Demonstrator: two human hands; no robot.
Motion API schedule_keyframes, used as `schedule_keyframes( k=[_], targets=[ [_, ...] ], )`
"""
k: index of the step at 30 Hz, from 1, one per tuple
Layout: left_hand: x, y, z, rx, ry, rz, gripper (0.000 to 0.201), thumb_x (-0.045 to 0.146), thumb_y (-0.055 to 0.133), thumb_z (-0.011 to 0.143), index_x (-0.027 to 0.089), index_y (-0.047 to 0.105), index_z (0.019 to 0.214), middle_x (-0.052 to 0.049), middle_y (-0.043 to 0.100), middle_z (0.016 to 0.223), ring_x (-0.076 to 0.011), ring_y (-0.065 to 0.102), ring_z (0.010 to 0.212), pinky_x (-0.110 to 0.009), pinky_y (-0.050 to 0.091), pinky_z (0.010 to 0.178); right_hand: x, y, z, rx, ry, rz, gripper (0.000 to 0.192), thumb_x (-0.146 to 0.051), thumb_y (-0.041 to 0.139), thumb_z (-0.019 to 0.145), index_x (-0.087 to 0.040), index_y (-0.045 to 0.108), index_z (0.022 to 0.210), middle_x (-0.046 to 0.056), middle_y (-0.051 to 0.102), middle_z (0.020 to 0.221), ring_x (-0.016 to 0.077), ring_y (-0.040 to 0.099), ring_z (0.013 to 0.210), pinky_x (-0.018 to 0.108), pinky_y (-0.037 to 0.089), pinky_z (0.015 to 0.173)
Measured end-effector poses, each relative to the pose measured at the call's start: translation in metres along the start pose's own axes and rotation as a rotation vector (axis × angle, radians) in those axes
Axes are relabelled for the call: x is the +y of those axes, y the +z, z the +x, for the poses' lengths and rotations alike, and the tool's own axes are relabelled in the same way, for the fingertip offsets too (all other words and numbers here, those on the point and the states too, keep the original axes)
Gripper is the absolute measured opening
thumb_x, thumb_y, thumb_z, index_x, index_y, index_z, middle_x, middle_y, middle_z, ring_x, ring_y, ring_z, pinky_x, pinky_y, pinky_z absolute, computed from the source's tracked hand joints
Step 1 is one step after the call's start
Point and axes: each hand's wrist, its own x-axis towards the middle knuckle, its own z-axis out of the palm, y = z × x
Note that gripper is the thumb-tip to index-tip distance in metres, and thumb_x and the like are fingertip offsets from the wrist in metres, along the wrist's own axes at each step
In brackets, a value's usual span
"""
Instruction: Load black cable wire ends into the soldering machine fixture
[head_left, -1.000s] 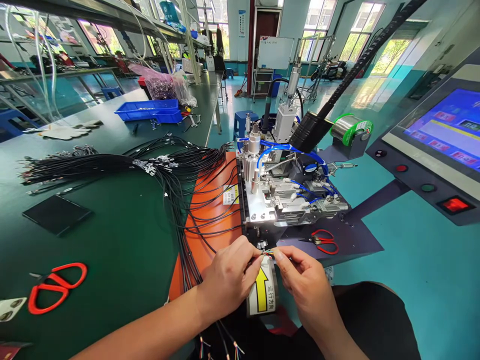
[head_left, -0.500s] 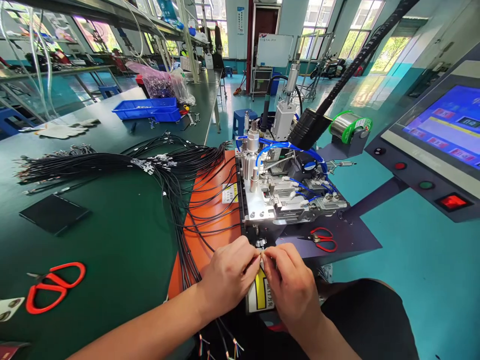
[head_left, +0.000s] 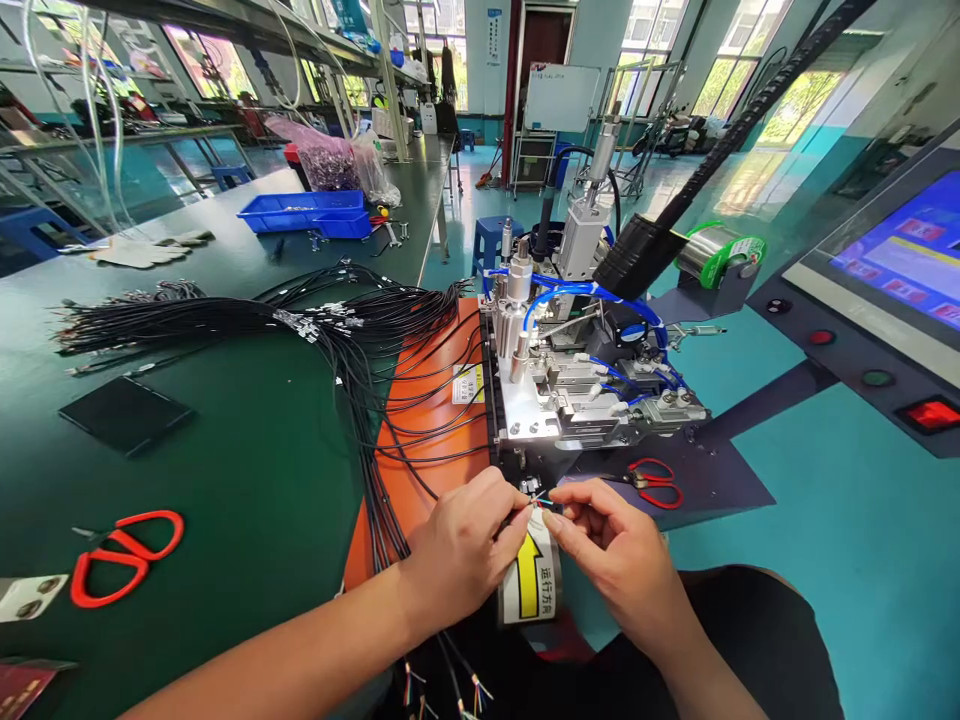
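step: I fan cable's thin coloured wires (head_left: 541, 502) | left hand (head_left: 461, 545), right hand (head_left: 619, 555) pinching them | next, I judge: steady alignment into fixture (head_left: 585, 400)

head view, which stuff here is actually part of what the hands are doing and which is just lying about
In use: left hand and right hand pinching the coloured wire ends in front of the metal fixture; black cable bundle.

Lying about: red scissors, small red snips, blue tray, solder spool.
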Motion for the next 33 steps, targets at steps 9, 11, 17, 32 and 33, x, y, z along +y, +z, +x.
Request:
schedule_keyframes(
  k=[9,11,17,32,33],
  targets=[
    [-0.002,0.000,-0.001,-0.016,0.029,0.047,0.016,0.021,0.051,0.098,0.016,0.066,0.095,-0.004,0.056,0.079,-0.0151,0.051,0.070,-0.028,0.038,0.062,-0.015,-0.003,0.010,-0.002,-0.127,-0.142,0.021,-0.040,0.057,0.096,-0.022,0.068,0.092,0.002,0.060,0.090,0.0146,0.056,0.075,0.027,0.043,0.066],
    [-0.002,-0.001,0.000,-0.039,0.067,0.050,0.017,0.019,0.050,0.098,0.016,0.066,0.096,-0.004,0.056,0.079,-0.0149,0.051,0.070,-0.027,0.038,0.063,-0.022,-0.001,0.016,-0.043,-0.164,-0.215,0.021,-0.034,0.055,0.096,-0.021,0.065,0.083,0.001,0.059,0.084,0.0138,0.054,0.073,0.027,0.042,0.064],
    [-0.001,-0.005,0.002,-0.042,0.062,0.004,0.017,0.019,0.051,0.098,0.015,0.066,0.093,-0.004,0.057,0.079,-0.0142,0.052,0.071,-0.026,0.039,0.063,-0.035,-0.009,0.032,-0.120,-0.242,-0.314,0.021,-0.027,0.052,0.097,-0.019,0.062,0.079,0.001,0.058,0.083,0.0146,0.055,0.077,0.028,0.041,0.070],
    [0.000,0.000,0.000,0.018,-0.035,0.017,0.013,0.023,0.053,0.097,0.018,0.062,0.089,-0.002,0.057,0.081,-0.0137,0.053,0.070,-0.027,0.039,0.062,-0.009,0.006,0.013,-0.116,0.089,0.252,0.024,-0.042,0.068,0.087,-0.018,0.071,0.089,0.002,0.067,0.088,0.0160,0.057,0.083,0.026,0.045,0.074],
    [0.000,0.000,0.000,0.019,-0.034,0.021,0.013,0.023,0.053,0.097,0.018,0.062,0.089,-0.002,0.057,0.081,-0.0137,0.053,0.070,-0.027,0.039,0.062,-0.010,0.008,0.013,-0.105,0.099,0.275,0.024,-0.042,0.069,0.087,-0.018,0.071,0.088,0.002,0.067,0.088,0.0160,0.057,0.082,0.026,0.046,0.074]
  ],
)
